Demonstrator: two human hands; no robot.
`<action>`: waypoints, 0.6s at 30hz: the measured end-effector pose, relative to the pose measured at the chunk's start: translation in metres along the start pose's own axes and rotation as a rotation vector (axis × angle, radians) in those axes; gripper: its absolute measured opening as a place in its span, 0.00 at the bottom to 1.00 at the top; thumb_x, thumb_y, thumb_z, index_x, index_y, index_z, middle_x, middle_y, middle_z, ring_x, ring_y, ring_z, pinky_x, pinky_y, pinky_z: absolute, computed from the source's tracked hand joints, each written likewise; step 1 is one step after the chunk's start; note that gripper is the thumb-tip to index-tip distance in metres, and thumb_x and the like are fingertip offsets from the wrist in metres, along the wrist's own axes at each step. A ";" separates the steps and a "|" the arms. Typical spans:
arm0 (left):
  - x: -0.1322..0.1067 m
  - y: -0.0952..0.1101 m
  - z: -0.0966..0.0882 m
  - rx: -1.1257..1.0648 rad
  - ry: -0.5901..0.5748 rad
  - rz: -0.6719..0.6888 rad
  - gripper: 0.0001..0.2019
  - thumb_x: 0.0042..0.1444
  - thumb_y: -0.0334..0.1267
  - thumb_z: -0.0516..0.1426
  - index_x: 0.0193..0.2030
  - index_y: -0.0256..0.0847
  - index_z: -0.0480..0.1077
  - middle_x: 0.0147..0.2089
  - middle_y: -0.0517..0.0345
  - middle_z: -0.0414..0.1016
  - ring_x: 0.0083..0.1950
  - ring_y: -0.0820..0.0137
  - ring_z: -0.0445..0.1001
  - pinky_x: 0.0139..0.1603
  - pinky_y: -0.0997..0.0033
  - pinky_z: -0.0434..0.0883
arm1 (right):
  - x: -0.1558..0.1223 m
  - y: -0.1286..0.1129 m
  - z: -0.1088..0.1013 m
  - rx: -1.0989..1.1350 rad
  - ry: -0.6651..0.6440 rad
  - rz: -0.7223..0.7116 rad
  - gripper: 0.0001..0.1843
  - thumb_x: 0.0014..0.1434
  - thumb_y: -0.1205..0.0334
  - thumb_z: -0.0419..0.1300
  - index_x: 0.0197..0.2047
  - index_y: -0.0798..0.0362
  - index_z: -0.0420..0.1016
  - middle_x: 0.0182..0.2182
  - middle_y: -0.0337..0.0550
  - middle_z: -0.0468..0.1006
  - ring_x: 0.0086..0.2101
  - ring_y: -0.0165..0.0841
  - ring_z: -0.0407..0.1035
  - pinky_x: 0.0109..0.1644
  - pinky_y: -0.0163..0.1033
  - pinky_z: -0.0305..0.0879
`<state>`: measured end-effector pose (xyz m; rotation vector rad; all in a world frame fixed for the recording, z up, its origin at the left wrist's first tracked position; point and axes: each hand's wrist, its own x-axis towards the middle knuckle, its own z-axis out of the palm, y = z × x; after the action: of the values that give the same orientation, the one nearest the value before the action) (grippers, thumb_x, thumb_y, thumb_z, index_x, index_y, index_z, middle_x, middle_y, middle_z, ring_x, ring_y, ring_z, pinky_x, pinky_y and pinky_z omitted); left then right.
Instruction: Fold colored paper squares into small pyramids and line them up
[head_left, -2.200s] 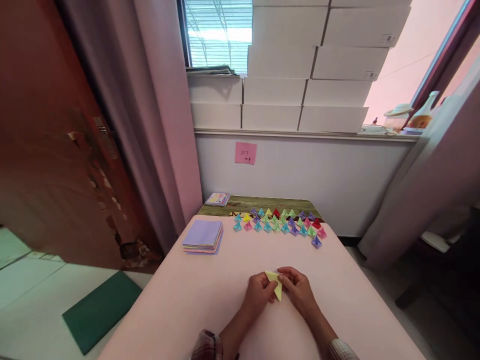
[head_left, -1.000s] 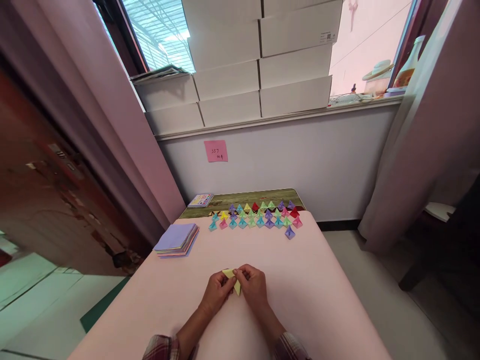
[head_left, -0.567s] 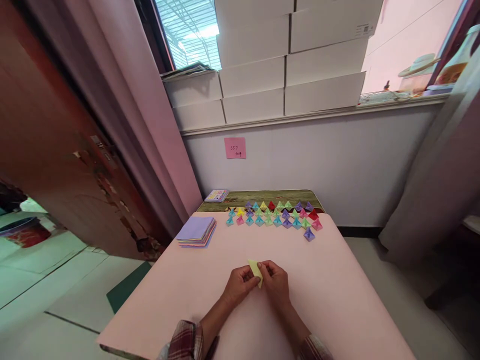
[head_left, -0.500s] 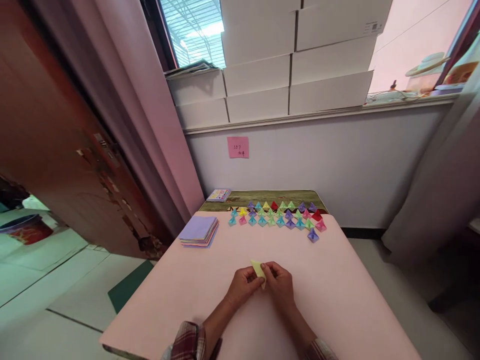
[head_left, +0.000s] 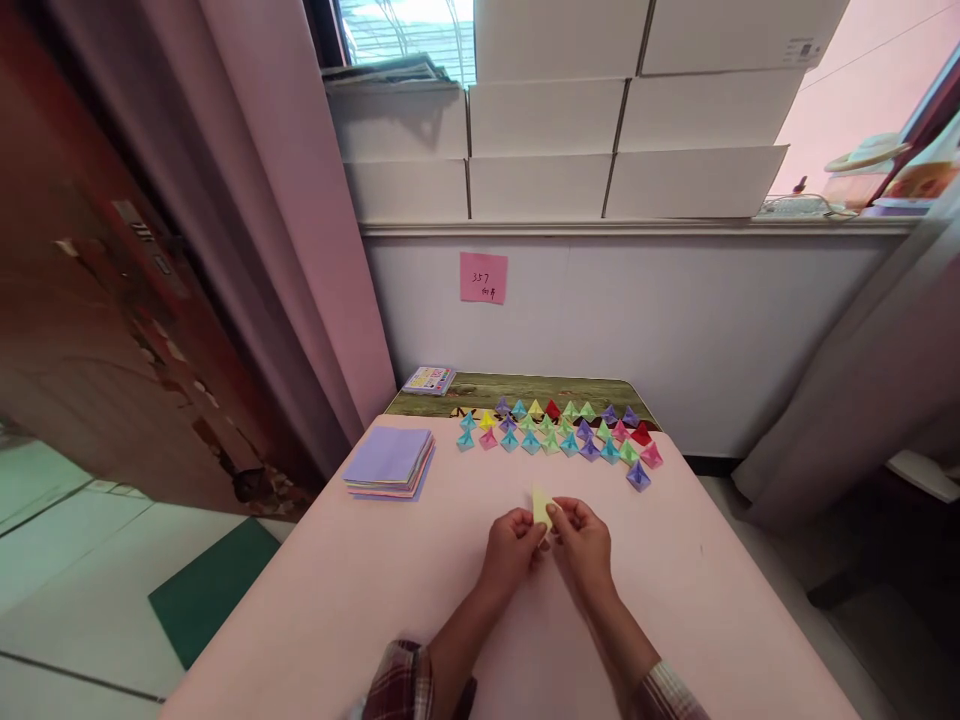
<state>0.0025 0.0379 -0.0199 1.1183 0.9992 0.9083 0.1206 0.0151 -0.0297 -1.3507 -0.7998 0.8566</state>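
A small folded piece of pale yellow paper (head_left: 540, 507) is held between both hands above the pink tabletop (head_left: 465, 610). My left hand (head_left: 511, 548) pinches its lower left side with thumb and fingers. On the right edge, my right hand (head_left: 583, 540) grips the same paper, its thumb lying over the front. Fingers hide the paper's lower part, so its full shape cannot be made out. Beyond the hands stand rows of small folded paper pieces (head_left: 550, 441) in blue, green, purple, pink, red and yellow. One purple folded piece (head_left: 638, 476) sits nearer at the right.
At the left of the table lies a stack of coloured square paper (head_left: 390, 458), purple on top. A printed packet (head_left: 430, 380) rests at the back left corner. A pink note (head_left: 484, 278) is stuck to the wall. White boxes (head_left: 540, 185) line the sill.
Both hands have shifted slightly right and away from me with the yellow paper, which now points more upright. The camera view has also turned a little.
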 end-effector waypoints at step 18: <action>0.064 0.002 -0.022 -0.131 0.056 -0.065 0.15 0.46 0.48 0.63 0.29 0.36 0.69 0.25 0.57 0.74 0.20 0.74 0.70 0.21 0.75 0.69 | 0.058 0.011 0.035 0.011 0.206 0.028 0.21 0.51 0.44 0.63 0.34 0.57 0.75 0.18 0.38 0.71 0.21 0.30 0.65 0.25 0.33 0.63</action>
<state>0.0009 0.1046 -0.0317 0.9500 1.0008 0.9434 0.1169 0.0831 -0.0388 -1.4169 -0.6165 0.7284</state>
